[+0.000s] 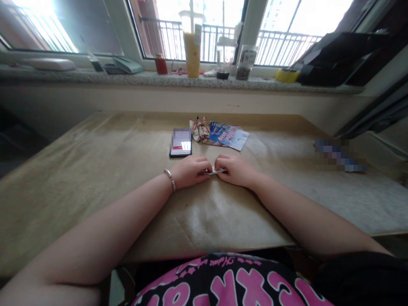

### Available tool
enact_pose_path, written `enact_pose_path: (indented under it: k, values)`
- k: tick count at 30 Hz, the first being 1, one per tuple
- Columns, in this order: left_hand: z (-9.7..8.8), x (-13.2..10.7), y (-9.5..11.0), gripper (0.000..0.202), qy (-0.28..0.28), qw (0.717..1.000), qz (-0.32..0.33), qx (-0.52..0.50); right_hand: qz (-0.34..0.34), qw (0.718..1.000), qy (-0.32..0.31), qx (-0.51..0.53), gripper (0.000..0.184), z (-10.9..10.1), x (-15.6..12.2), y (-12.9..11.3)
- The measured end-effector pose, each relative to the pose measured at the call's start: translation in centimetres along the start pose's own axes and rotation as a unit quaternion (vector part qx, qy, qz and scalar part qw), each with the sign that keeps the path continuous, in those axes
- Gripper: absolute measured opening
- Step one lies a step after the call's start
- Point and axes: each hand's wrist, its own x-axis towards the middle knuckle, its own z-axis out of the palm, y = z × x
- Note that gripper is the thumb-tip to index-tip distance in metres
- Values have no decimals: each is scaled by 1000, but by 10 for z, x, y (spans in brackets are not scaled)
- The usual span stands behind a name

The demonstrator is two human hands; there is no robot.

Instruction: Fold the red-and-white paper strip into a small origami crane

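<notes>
Both hands meet at the middle of the table over a small, thin, pale folded paper [213,171]. My left hand [193,169], with a silver bracelet at the wrist, pinches its left end. Its right end is between the closed fingers of my right hand [234,169]. Much of the paper is hidden by the fingers. Just beyond my left hand lies a phone [181,143] with its screen lit. Behind the hands are some folded paper shapes [199,129], white with red and blue print. Beside these, several blue printed sheets [230,135] lie fanned out and overlapping.
A light brown cover spreads over the table [127,140]. Toward its right side lies a blurred bluish item [339,156]. The stone windowsill [143,80] beyond holds a tall yellow-filled cup [192,51], a red jar [161,64], clear containers, yellow tape [287,75] and a black bag [338,59].
</notes>
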Motion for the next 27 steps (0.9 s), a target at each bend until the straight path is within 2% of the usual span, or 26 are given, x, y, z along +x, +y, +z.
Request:
enact_pose_path:
  k: [6, 10, 14, 18, 23, 27]
  values:
    - [0, 0, -1, 18, -4, 1000, 26, -5, -31, 998, -18, 61, 14, -4, -2, 3]
    - [1, -1, -3, 18, -3, 999, 29, 24, -15, 999, -2, 50, 22, -3, -1, 4]
    - [1, -1, -4, 23, 7, 998, 10, 68, 1, 999, 10, 37, 28, -1, -1, 8]
    - [1, -1, -5, 27, 11, 997, -14, 72, -3, 1000, -11, 10, 31, -2, -2, 13]
    - [3, 0, -5, 25, 5, 996, -61, 61, -16, 999, -21, -24, 24, -5, -1, 12]
    - [3, 0, -6, 23, 7, 995, -70, 72, -49, 997, -14, -54, 21, -5, 0, 11]
